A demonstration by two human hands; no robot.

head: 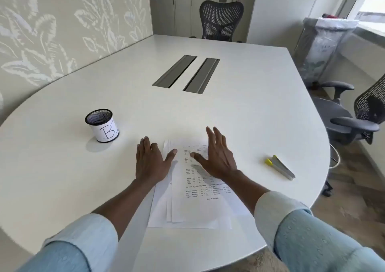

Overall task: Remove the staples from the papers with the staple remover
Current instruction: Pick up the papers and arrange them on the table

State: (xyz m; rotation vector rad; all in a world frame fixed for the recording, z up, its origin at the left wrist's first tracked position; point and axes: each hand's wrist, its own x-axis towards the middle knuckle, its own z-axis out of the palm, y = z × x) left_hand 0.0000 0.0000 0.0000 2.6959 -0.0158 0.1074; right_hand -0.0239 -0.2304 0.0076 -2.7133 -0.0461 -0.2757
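The papers (195,205) are being pinned at the left edge by the flat, empty left hand (149,163); the right hand (216,159), spread and empty, is best being sent to the staple remover (279,166) lying well apart rightward.

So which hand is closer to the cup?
The left hand, at the left edge of the papers; the right hand is over them, farther from the cup.

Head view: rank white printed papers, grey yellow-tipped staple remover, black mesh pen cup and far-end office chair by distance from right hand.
1. White printed papers, beneath right hand.
2. Grey staple remover, to its right.
3. Mesh pen cup, left.
4. Office chair, far end.
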